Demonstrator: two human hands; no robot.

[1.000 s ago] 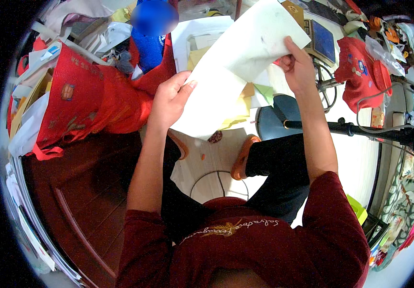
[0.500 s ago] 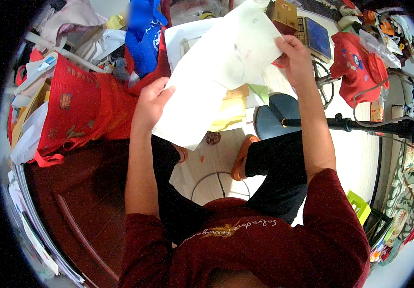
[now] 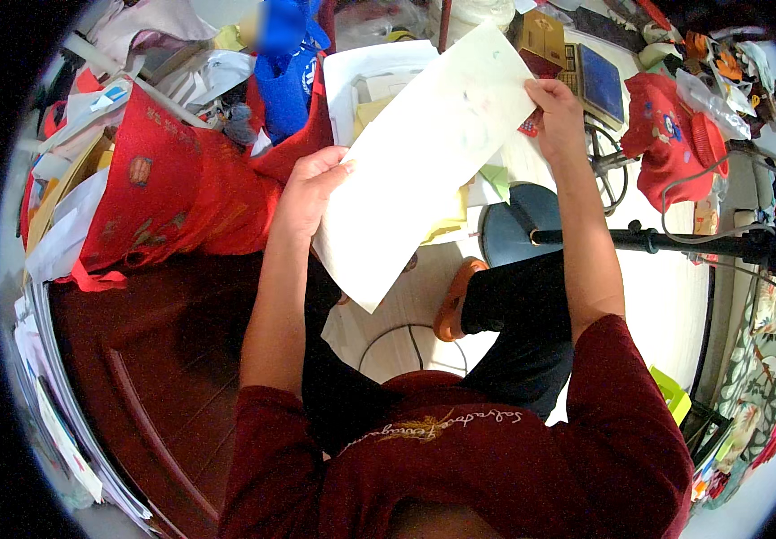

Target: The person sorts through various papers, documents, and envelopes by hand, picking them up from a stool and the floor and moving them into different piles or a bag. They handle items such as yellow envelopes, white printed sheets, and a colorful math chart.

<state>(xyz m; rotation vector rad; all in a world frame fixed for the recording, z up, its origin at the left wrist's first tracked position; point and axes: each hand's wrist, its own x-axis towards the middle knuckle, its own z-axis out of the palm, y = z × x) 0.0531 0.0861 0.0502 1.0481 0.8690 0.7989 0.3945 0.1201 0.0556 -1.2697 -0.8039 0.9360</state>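
A large white sheet of paper with faint marks near its far end is stretched between my two hands. My left hand pinches its left edge, thumb on top. At the far right corner, my right hand grips the sheet between thumb and fingers. The paper slants from the far right down toward my knees and hides part of what lies under it. Beyond it stands a white tray with papers inside. Yellow paper and a pale green piece show past the sheet's lower right edge.
A red bag stuffed with papers stands at the left, with a blue bag behind it. On the right are a round dark stand base, its black pole and a red cloth bundle. A brown box sits far off.
The sheet has flattened out and its lower corner has come nearer to me. My left hand has moved right and slightly nearer. More of the white tray now shows.
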